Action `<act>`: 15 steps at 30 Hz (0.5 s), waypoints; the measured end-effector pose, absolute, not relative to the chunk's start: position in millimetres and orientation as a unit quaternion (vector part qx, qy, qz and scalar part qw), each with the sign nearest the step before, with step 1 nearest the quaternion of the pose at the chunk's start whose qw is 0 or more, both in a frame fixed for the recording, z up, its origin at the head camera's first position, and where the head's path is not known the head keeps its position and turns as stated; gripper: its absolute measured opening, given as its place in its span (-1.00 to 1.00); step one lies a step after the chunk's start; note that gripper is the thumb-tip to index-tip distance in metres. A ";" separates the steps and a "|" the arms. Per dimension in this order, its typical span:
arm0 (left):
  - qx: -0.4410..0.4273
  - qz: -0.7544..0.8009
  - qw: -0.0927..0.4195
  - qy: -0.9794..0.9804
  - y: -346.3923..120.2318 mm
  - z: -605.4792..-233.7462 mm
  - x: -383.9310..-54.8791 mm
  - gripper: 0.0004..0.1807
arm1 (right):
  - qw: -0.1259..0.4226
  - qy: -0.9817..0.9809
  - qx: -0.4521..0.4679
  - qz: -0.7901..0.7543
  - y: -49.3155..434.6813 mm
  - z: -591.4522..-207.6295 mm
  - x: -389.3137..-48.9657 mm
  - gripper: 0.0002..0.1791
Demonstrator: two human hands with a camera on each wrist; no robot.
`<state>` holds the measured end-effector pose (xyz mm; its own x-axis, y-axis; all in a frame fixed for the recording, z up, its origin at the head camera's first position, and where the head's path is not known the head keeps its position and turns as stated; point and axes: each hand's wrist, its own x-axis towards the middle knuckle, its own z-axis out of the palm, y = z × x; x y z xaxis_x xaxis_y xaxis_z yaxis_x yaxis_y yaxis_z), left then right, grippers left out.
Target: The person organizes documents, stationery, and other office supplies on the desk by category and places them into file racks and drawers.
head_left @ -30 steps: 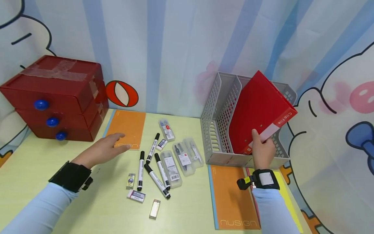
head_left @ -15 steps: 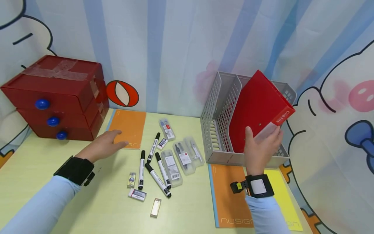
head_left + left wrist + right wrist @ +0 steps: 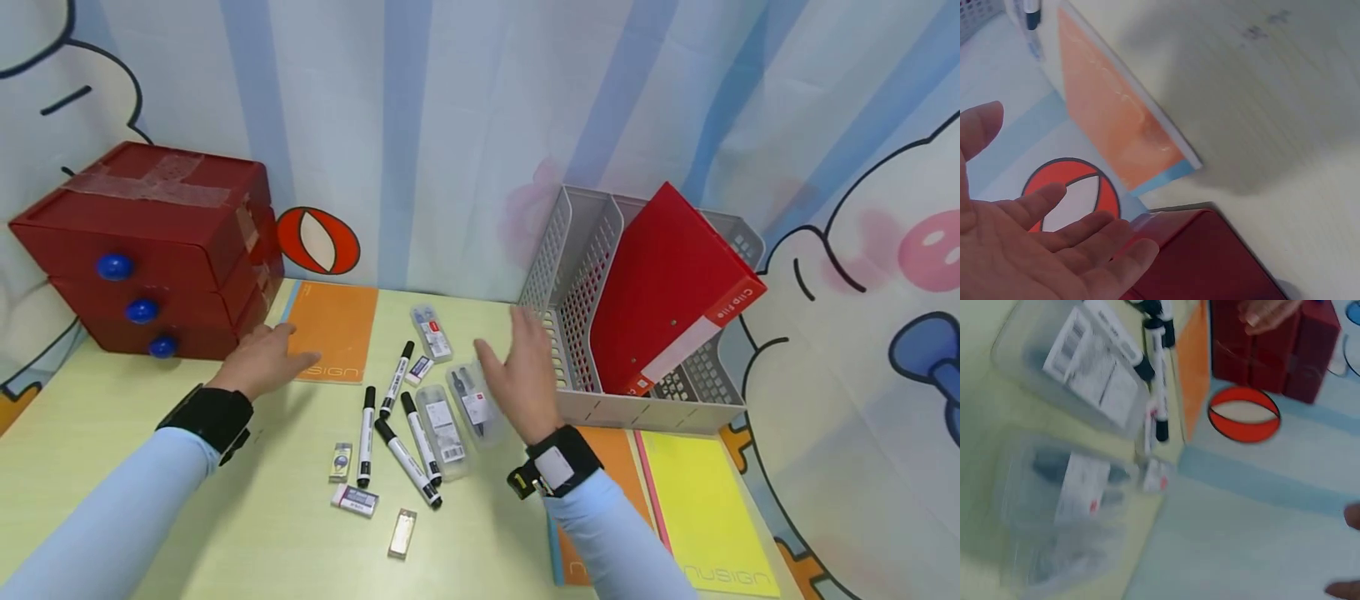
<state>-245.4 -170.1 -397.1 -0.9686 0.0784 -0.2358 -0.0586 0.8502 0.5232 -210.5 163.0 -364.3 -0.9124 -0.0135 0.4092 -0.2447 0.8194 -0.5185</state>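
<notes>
A red clip file leans tilted in the right part of the grey file holder, and no hand touches it. My right hand hovers with extended fingers between the holder and the clear plastic cases, partly hiding one of them. My left hand hangs over the table near the orange notebook and the red drawer box; its fingers are spread and hold nothing in the left wrist view. Several black-capped markers and white erasers lie between the hands.
At the front right another orange notebook lies beside a yellow notebook, partly under my right forearm. A small clear case is near the back edge. A patterned curtain hangs behind the table.
My right hand has let go of the red clip file and moved left, towards the clear cases. The file stays leaning in the holder. My left hand has shifted slightly left.
</notes>
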 end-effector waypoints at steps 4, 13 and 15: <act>-0.003 0.255 0.126 0.959 -171.3 -403.4 -249.0 -0.09 | 0.069 -0.965 0.134 0.212 130.1 -380.1 -226.2 -0.33; -0.004 0.214 0.124 0.969 -177.2 -419.5 -253.4 -0.11 | -0.047 -0.972 0.227 0.044 73.2 -413.1 -241.2 -0.48; -0.018 0.209 0.130 0.969 -176.2 -424.5 -254.9 -0.12 | -0.057 -0.971 0.231 0.034 64.1 -416.4 -241.8 -0.48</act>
<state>-254.9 -176.2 -424.5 -0.9658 0.0189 -0.2586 -0.0892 0.9124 0.3996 -241.8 64.1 -416.4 -0.8866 -0.4527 -0.0948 -0.4450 0.8908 -0.0919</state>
